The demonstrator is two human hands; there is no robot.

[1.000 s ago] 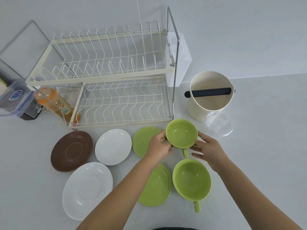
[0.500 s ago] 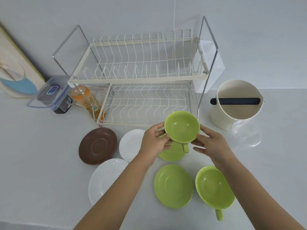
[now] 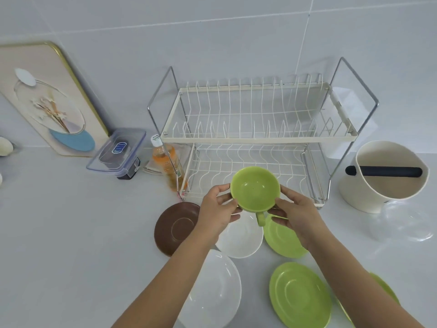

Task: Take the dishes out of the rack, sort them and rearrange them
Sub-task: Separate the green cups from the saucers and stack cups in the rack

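A green cup (image 3: 255, 188) is held in the air in front of the two-tier white wire rack (image 3: 255, 138), its handle pointing toward me. My left hand (image 3: 218, 213) grips its left side and my right hand (image 3: 294, 215) its right side. Below on the counter lie a brown saucer (image 3: 173, 229), a small white saucer (image 3: 240, 237), a large white saucer (image 3: 214, 288) and two green saucers (image 3: 282, 237) (image 3: 300, 293). A second green cup (image 3: 385, 291) is mostly hidden behind my right forearm. Both rack tiers hold no dishes.
A cream bucket with a black bar (image 3: 383, 174) stands right of the rack, a clear lid (image 3: 402, 223) in front of it. An orange bottle (image 3: 166, 162), a clear lidded box (image 3: 118, 153) and a framed picture (image 3: 49, 102) sit left of the rack.
Both hands have lifted the green cup up and toward the rack's lower tier. My head has turned left, so everything on the counter appears shifted to the right.
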